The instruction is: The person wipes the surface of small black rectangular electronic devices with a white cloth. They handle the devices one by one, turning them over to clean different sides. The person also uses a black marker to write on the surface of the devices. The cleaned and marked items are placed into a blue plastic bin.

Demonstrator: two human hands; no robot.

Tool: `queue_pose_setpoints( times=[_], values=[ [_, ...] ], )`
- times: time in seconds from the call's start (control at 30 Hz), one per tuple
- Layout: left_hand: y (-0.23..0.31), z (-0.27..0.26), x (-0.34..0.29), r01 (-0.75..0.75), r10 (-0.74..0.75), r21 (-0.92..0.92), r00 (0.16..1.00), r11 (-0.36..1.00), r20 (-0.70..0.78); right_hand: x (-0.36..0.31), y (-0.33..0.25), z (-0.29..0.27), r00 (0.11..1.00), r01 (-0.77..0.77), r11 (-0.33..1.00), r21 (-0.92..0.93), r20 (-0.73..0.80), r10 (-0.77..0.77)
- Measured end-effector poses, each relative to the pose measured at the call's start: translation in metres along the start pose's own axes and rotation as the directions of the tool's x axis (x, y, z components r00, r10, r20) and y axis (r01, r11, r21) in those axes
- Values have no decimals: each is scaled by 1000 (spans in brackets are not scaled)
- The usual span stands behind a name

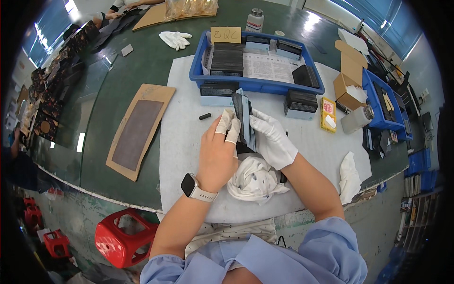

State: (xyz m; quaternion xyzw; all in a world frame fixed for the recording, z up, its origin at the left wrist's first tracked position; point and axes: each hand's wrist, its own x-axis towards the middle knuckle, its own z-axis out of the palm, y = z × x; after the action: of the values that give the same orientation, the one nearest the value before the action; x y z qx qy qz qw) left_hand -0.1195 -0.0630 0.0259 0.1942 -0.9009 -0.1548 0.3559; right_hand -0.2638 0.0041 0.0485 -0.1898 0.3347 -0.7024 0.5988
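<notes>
Between my two hands stands a small stack of thin black and light-blue flat pieces [245, 120], held upright on edge. My left hand [216, 154], with pale finger cots on some fingers and a watch at the wrist, grips its left side. My right hand [273, 141], in a white glove, presses against the right side. Below the hands lies a bunched white cloth [255, 182] with dark spots. Just beyond are a black and light-blue stack [218, 94] and a similar stack [301, 104] to the right. A short black cylinder [205, 116] lies left of my fingers.
A blue tray [265, 87] at the back holds more stacks and printed paper. Rightward stand a yellow box [328, 115], a bottle [357, 119] and an open carton [347, 90]. A brown board [139, 130] lies left, a white glove [175, 39] farther back. A red stool [111, 241] stands below.
</notes>
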Motion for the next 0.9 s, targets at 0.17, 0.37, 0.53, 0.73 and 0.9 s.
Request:
queue_pose_setpoints(
  times=[0.17, 0.37, 0.53, 0.73, 0.9],
  values=[
    [3, -4, 0, 20, -19, -24, 999, 1000, 29, 0, -9, -1, 999, 25, 965, -261, -28, -33],
    [-25, -12, -10, 424, -456, -241, 885, 873, -93, 0, -22, -9, 989, 134, 255, -958, 114, -90],
    [-37, -25, -5, 478, -590, -446, 794, 756, -150, -2, -13, -1, 983, 178, -374, -910, 179, 32],
    [-34, -22, -5, 440, -580, -555, 809, 706, -96, -1, -11, 17, 999, 18, -455, -890, -2, 45],
    [-35, -10, -6, 438, -583, -617, 811, 654, -43, 4, -15, 24, 997, 31, -439, -898, -4, 79]
  ],
)
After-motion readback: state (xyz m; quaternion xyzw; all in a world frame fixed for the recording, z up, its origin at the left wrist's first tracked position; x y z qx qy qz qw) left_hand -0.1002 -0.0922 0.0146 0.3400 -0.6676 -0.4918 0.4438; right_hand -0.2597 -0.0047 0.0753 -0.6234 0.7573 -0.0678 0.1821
